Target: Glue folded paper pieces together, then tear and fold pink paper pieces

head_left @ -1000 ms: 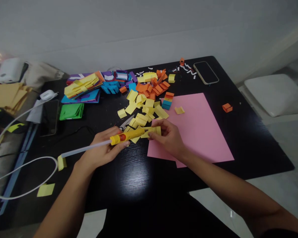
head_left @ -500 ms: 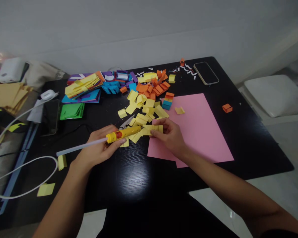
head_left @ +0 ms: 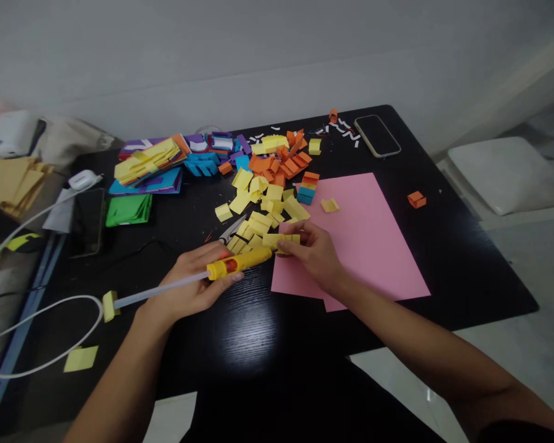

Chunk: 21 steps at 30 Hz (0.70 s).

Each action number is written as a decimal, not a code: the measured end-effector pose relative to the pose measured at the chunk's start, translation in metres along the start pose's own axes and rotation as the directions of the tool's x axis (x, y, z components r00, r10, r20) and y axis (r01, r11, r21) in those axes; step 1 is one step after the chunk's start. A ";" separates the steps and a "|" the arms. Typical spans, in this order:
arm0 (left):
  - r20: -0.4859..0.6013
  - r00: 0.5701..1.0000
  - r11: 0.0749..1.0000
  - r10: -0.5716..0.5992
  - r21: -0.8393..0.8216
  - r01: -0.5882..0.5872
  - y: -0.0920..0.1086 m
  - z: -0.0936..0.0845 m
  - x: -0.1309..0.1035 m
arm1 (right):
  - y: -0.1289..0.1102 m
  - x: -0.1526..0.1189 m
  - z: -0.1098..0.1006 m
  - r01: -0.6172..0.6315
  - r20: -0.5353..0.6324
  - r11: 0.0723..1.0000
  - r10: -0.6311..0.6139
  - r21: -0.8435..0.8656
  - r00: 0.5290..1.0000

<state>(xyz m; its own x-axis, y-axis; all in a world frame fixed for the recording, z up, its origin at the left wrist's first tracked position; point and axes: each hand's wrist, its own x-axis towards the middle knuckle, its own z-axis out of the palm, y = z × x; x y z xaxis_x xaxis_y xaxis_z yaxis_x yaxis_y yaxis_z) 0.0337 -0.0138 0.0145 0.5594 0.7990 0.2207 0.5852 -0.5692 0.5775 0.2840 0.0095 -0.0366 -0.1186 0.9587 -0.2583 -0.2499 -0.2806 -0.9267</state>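
My left hand (head_left: 196, 280) is closed round a yellow hot glue gun (head_left: 240, 263), a long translucent glue stick (head_left: 161, 289) sticking out of its back. The nozzle is at the left part of a folded yellow paper strip (head_left: 284, 240); whether they touch I cannot tell. My right hand (head_left: 316, 252) pinches that strip over the left edge of the pink paper sheets (head_left: 373, 246). Behind the glue gun lie several folded yellow paper pieces (head_left: 258, 221) and partly covered scissors (head_left: 233, 229). A joined orange, yellow and blue paper piece (head_left: 308, 187) rests at the pink paper's top corner.
Orange folded pieces (head_left: 281, 165), a green paper stack (head_left: 129, 210) and yellow strips (head_left: 150, 161) lie farther back. A phone (head_left: 377, 135) is at the back right, another phone (head_left: 87, 221) at the left. A white cable (head_left: 74, 299) loops at the left edge.
The glue gun and my left hand have moved slightly right and toward me, the nozzle now lower against the strip. My right hand stays almost in place. The view has shifted slightly.
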 end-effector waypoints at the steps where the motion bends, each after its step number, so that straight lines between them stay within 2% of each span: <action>1: 0.007 1.000 1.000 0.015 0.008 -0.015 0.000 0.001 0.000 | 0.000 0.000 0.000 0.001 0.003 1.000 -0.001 -0.013 1.000; 4: 0.022 0.999 0.998 0.050 0.023 -0.051 -0.001 0.002 0.001 | -0.001 -0.001 0.000 0.014 0.000 0.999 -0.014 -0.048 1.000; 11: 0.028 1.000 0.999 0.003 0.035 -0.004 -0.004 0.000 0.000 | -0.001 -0.001 -0.001 0.032 -0.027 0.998 -0.033 -0.057 0.999; 21: -0.035 0.999 0.996 -0.038 0.077 0.041 -0.011 -0.012 -0.003 | 0.000 0.002 -0.002 0.033 -0.060 0.998 -0.037 -0.062 0.997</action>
<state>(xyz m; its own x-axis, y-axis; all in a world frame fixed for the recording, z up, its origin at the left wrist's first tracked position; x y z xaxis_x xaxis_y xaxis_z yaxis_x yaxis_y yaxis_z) 0.0186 -0.0077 0.0164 0.5157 0.8265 0.2259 0.6510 -0.5494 0.5238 0.2860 0.0115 -0.0376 -0.0510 0.9695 -0.2399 -0.1935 -0.2452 -0.9500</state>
